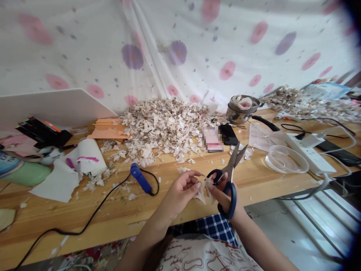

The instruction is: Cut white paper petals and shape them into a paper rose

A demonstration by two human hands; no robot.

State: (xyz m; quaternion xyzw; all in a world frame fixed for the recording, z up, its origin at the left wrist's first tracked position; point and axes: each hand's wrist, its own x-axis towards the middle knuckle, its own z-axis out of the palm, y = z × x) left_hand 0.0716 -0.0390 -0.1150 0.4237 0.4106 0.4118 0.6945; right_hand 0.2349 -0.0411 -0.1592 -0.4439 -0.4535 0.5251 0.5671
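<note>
Blue device (141, 180) lies mid-table (113, 218), left of hands. I have left hand (184, 188) at near edge, thumb and fingertips closed on pale scraps (200, 195). Right hand (222, 190) beside it, also pinching scraps, scissors (231, 167) looped on fingers, blades parted. Clear dish (286, 160) towards right end.

At the left edge, the blue label (9, 164) on the green container (35, 174) shows partial capitals, "EX" above "TU", cut off by the frame. Dark red script covers the pale garment (204, 254), too small and blurred to read. The phone screen (212, 139) is pixelated.
</note>
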